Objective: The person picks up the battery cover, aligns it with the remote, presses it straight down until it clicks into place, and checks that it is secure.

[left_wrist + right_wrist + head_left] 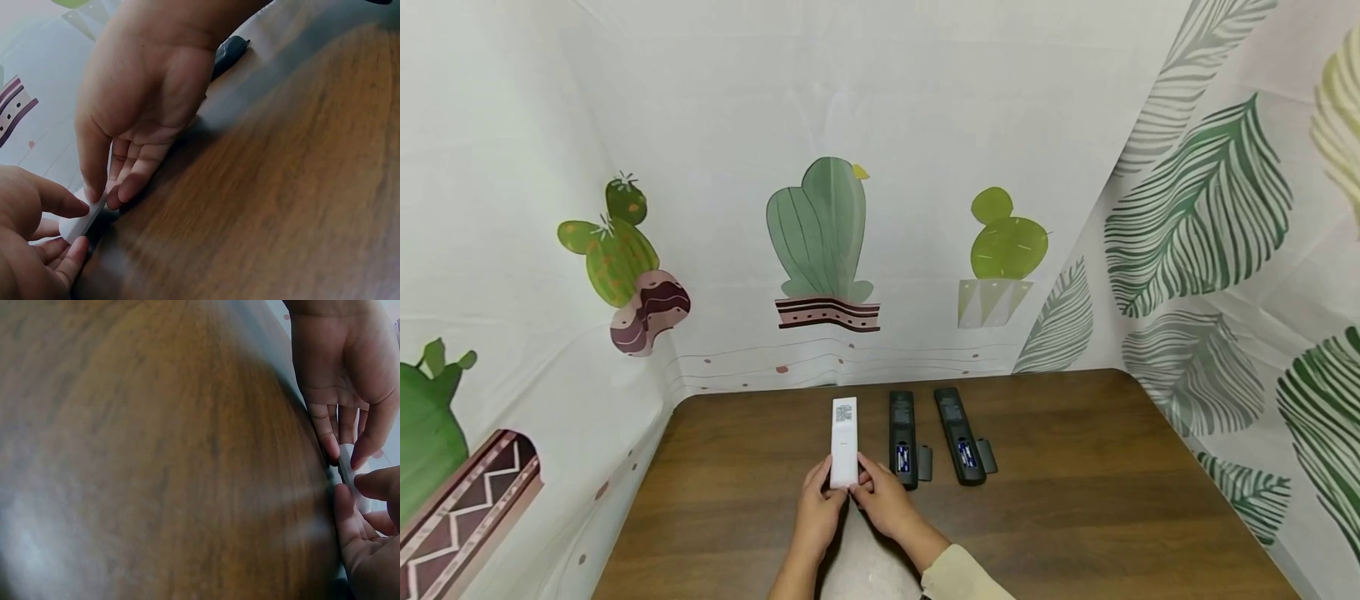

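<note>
A white remote control lies back side up, with a printed code label near its far end. My left hand pinches its near end from the left, thumb on the near edge. From the other side my right hand grips the same end between thumb and fingers. The left wrist view shows both thumbs at the end of the white remote; its far part is hidden. To the right lie two dark remotes, the nearer one and the farther one, their battery bays uncovered with blue batteries inside.
Beside the dark remotes rest their detached battery covers, one by the nearer remote and another by the farther. All lie on a brown wooden table. Behind it hangs a white cloth printed with cacti and leaves.
</note>
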Action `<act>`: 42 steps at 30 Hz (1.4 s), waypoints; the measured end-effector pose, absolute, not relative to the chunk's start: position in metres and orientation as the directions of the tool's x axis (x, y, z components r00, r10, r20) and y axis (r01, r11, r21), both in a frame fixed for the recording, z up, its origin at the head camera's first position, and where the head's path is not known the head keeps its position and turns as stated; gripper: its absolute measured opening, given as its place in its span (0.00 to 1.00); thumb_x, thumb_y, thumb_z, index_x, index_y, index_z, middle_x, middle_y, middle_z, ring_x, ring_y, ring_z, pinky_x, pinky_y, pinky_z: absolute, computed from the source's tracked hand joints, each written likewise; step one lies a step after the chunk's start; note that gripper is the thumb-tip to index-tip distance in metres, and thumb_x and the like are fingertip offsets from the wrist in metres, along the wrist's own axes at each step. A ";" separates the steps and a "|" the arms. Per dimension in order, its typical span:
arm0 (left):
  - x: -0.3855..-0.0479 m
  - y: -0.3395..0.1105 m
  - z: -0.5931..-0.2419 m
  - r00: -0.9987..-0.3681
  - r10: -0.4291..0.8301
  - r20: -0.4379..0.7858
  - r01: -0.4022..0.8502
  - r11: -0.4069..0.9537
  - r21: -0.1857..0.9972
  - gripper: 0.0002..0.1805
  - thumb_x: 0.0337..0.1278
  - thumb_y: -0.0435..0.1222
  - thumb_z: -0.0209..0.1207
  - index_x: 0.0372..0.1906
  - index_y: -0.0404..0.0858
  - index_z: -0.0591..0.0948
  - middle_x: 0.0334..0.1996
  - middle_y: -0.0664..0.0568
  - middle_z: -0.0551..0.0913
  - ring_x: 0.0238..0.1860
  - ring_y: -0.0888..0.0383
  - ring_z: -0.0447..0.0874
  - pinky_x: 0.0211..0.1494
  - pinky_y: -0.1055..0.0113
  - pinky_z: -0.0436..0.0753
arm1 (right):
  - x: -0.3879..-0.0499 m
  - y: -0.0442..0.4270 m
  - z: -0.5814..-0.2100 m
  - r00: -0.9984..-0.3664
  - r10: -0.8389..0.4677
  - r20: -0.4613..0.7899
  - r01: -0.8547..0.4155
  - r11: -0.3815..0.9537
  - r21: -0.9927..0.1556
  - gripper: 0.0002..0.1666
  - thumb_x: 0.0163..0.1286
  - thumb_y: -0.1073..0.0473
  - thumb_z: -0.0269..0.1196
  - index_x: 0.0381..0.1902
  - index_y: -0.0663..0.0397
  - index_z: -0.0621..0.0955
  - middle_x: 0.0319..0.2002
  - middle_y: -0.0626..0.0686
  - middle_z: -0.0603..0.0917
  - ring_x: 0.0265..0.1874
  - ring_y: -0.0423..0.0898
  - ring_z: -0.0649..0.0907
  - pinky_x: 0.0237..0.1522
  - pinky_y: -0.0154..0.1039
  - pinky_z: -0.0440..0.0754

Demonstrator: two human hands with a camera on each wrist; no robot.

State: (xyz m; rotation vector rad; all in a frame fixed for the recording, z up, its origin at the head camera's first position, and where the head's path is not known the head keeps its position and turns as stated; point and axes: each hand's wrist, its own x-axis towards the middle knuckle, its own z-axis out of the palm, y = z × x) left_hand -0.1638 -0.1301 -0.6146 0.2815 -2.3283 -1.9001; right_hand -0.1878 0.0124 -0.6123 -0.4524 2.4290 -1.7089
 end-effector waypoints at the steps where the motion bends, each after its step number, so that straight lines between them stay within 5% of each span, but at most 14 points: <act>1: -0.164 -0.130 -0.615 -0.975 -0.222 -0.014 -0.062 0.212 0.975 0.38 0.51 0.22 0.61 0.71 0.25 0.67 0.70 0.32 0.69 0.43 0.55 0.78 0.41 0.78 0.76 | -0.188 0.013 -0.612 -0.946 -0.318 0.062 -0.167 0.315 -0.934 0.34 0.69 0.67 0.63 0.71 0.71 0.68 0.39 0.56 0.80 0.31 0.38 0.83 0.32 0.28 0.81; 12: -0.165 -0.130 -0.624 -0.965 -0.254 0.072 -0.039 0.406 0.913 0.36 0.50 0.25 0.64 0.69 0.28 0.72 0.67 0.35 0.75 0.60 0.43 0.72 0.48 0.73 0.77 | -0.186 0.012 -0.609 -0.949 -0.307 0.073 -0.198 0.400 -0.895 0.34 0.70 0.65 0.63 0.72 0.69 0.68 0.37 0.52 0.78 0.30 0.33 0.79 0.32 0.28 0.78; 42: -0.163 -0.125 -0.629 -0.951 -0.267 0.159 -0.010 0.538 0.843 0.35 0.51 0.26 0.65 0.69 0.26 0.72 0.66 0.38 0.76 0.61 0.42 0.72 0.55 0.64 0.79 | -0.186 0.009 -0.612 -0.945 -0.286 0.157 -0.289 0.510 -0.810 0.34 0.67 0.64 0.65 0.69 0.70 0.72 0.31 0.48 0.75 0.27 0.31 0.70 0.30 0.27 0.71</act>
